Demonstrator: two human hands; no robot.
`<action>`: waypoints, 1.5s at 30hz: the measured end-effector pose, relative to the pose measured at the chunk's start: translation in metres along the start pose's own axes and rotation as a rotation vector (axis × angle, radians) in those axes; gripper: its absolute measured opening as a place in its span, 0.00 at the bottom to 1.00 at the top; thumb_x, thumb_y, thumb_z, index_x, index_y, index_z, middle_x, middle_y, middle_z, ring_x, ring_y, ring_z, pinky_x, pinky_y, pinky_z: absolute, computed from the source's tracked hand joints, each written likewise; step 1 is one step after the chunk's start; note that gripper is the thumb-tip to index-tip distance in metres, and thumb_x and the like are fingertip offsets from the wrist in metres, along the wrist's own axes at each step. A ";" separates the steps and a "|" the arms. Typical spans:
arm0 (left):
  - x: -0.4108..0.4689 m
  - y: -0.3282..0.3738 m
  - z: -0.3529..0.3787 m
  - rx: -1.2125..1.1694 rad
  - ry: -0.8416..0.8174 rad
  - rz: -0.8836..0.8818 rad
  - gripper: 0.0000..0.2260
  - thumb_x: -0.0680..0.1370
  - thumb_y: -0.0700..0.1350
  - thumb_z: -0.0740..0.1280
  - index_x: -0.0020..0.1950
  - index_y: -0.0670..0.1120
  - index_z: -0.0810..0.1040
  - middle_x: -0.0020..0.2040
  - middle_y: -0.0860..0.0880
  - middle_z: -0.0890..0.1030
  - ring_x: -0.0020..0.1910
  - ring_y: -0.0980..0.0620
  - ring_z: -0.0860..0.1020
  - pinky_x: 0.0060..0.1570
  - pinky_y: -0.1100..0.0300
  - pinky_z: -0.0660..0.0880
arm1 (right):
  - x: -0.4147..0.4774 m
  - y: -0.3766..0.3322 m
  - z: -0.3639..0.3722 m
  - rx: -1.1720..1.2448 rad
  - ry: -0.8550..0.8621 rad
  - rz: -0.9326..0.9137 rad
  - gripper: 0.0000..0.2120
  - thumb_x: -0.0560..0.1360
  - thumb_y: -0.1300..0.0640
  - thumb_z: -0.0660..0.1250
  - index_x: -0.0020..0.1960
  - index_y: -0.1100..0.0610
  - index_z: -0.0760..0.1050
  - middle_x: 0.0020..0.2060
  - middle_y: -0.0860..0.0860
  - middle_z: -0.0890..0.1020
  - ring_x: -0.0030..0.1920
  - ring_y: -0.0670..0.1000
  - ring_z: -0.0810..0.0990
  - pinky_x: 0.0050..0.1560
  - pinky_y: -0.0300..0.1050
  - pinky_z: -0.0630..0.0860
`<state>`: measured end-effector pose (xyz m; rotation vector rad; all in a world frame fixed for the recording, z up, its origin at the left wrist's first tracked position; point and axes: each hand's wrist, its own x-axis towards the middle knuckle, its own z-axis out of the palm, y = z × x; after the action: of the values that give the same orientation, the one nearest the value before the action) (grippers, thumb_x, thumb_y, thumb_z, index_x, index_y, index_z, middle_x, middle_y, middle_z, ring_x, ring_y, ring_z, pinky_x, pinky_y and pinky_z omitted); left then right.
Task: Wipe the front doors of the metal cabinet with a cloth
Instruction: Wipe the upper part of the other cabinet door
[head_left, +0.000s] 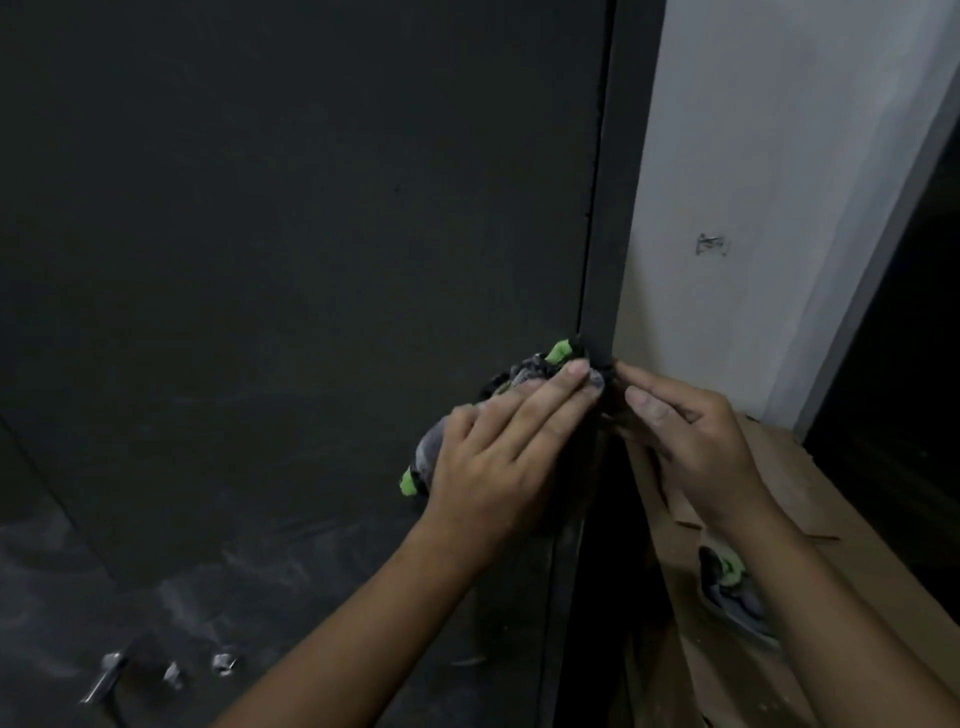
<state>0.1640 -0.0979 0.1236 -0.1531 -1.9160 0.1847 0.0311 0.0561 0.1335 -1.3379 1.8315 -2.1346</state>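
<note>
Head view: left grip (498, 457) flattened on cloth (527, 370) slanting up-right; right grip (691, 436) pinches its end.

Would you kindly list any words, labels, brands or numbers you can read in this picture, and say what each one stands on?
No readable text anywhere in the head view.
Cabinet door: plain dark metal, no label or number.
Cloth: grey and green, no print visible.
Wall: one small grey mark, too blurred to tell whether it is lettering.
</note>
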 end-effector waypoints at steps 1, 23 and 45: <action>0.003 0.003 0.002 0.001 0.009 -0.009 0.21 0.81 0.43 0.62 0.75 0.50 0.70 0.76 0.55 0.68 0.63 0.55 0.74 0.47 0.56 0.69 | 0.001 -0.001 -0.003 0.013 -0.008 -0.001 0.13 0.77 0.56 0.66 0.55 0.42 0.84 0.57 0.48 0.85 0.62 0.52 0.81 0.61 0.45 0.78; -0.037 -0.087 -0.051 0.152 0.155 -0.066 0.21 0.80 0.39 0.67 0.72 0.51 0.73 0.73 0.55 0.71 0.63 0.52 0.77 0.55 0.53 0.74 | -0.042 0.004 0.083 -0.408 0.321 -0.106 0.34 0.78 0.60 0.65 0.80 0.51 0.54 0.78 0.46 0.61 0.77 0.43 0.59 0.76 0.42 0.61; -0.085 -0.184 -0.119 0.102 0.365 -0.463 0.18 0.79 0.38 0.64 0.69 0.43 0.75 0.73 0.46 0.72 0.48 0.51 0.70 0.54 0.63 0.62 | -0.033 0.002 0.150 -0.543 0.678 -0.040 0.42 0.72 0.51 0.64 0.81 0.57 0.48 0.77 0.60 0.57 0.77 0.54 0.58 0.74 0.33 0.53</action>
<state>0.3021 -0.2886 0.1233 0.3067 -1.5266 -0.0565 0.1409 -0.0465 0.1038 -0.7099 2.8084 -2.4073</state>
